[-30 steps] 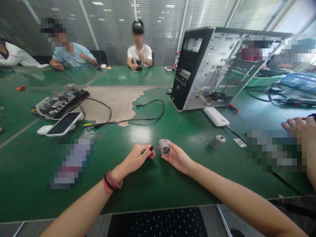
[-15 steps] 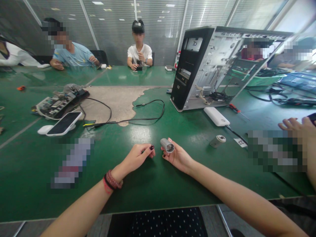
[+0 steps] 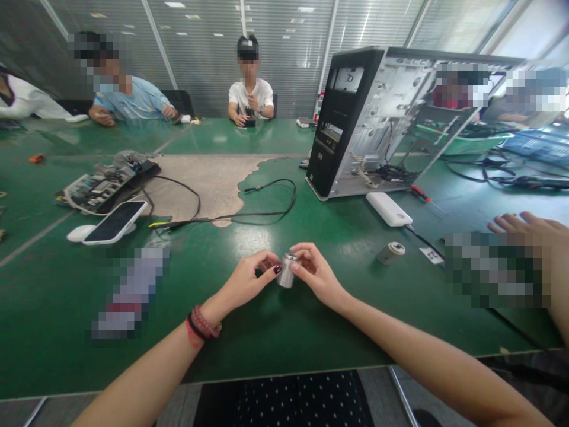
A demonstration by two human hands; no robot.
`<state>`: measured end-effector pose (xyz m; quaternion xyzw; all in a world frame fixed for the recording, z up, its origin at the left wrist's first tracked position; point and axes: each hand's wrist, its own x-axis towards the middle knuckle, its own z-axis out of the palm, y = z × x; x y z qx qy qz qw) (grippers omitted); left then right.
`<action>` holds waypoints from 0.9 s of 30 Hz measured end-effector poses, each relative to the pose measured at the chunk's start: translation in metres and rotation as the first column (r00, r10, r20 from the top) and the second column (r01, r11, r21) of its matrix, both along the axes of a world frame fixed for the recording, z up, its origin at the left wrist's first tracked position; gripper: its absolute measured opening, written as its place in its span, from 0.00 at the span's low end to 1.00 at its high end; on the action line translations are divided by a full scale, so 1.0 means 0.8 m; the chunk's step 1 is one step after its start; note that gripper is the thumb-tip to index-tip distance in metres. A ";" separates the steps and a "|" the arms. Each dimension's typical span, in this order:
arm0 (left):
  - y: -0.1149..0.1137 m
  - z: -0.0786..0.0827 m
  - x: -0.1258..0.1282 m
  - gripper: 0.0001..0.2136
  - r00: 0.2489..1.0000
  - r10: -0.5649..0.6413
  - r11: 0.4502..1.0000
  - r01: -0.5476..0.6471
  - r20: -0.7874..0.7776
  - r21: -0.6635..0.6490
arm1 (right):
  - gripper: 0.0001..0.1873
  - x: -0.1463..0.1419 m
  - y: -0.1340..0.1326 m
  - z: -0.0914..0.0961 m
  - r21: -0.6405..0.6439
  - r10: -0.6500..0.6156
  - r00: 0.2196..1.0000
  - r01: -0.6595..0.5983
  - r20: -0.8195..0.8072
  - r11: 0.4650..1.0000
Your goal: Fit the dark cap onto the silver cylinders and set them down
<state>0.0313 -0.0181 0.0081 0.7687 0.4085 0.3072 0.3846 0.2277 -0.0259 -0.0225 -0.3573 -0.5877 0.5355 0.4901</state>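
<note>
A small silver metal cylinder [image 3: 286, 274] stands upright between my two hands, just above the green table [image 3: 267, 332]. My right hand [image 3: 316, 274] pinches its top with thumb and fingers. My left hand [image 3: 249, 280], with dark nail polish and a red and black wristband, is curled with its fingertips touching the cylinder's left side. A second, similar cylinder [image 3: 391, 252] lies on its side on the table to the right.
An open computer case [image 3: 377, 118] stands at the back right, with a white power bank [image 3: 389, 209] and a red screwdriver [image 3: 424, 198] by it. A phone [image 3: 114, 222], circuit boards [image 3: 104, 185] and a black cable [image 3: 249, 207] lie left. Another person's hand [image 3: 528, 228] rests at right. People sit across.
My right hand has turned the cylinder from lying tilted in the palm to upright, gripped at its top. My left hand has moved in and touches it.
</note>
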 end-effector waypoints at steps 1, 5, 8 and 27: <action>-0.001 0.001 0.001 0.09 1.000 -0.001 1.000 0.001 -0.001 0.016 | 0.15 0.002 0.000 0.000 0.117 -0.029 0.995 0.017 0.097 0.993; -0.004 0.000 0.001 0.14 0.999 -0.020 0.996 0.024 -0.040 0.089 | 0.12 0.005 -0.002 0.001 0.375 -0.099 0.944 -0.029 0.316 0.927; -0.004 -0.002 0.002 0.14 0.997 -0.004 0.992 0.014 -0.078 0.123 | 0.12 0.004 -0.003 0.001 0.416 -0.076 0.934 -0.082 0.348 0.906; -0.006 -0.005 0.003 0.15 0.987 -0.040 0.988 0.063 -0.156 0.143 | 0.23 0.008 -0.003 0.000 0.404 -0.057 0.893 -0.144 0.446 0.903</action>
